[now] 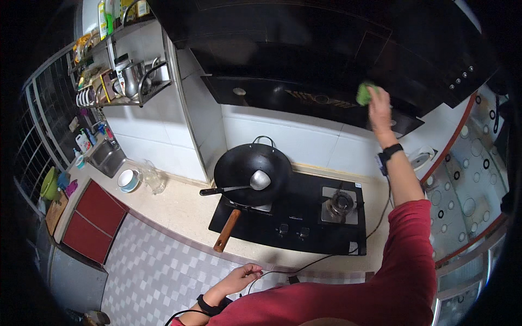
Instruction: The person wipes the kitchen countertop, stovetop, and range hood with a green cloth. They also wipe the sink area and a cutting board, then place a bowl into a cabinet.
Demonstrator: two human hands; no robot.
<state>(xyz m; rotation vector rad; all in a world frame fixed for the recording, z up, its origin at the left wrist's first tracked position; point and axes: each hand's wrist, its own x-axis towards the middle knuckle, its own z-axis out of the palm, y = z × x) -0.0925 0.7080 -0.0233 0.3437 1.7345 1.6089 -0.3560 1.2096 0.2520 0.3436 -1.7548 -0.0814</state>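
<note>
My right hand point(379, 108) is raised at the upper right and holds a green cloth or sponge point(363, 94) against the black glass of the range hood point(285, 53). Low in front of me, by the counter's front edge, my left hand point(244, 278) hangs with its fingers loosely bent and nothing in them. A black wok point(232, 167) with a wooden handle point(227, 231) stands on the left burner of the black gas cooktop point(310, 203). Inside the wok lies a metal ladle or spatula point(260, 180), its dark handle over the rim. The right burner point(341, 203) is uncovered.
A black cable point(312, 261) runs from my right wrist across the cooktop's front. To the left are a clear plastic bag point(153, 177), stacked bowls point(128, 180) and a steel sink point(107, 157). A wall rack point(122, 104) holds a metal pot and bottles. Sliding glass panels point(469, 187) stand at right.
</note>
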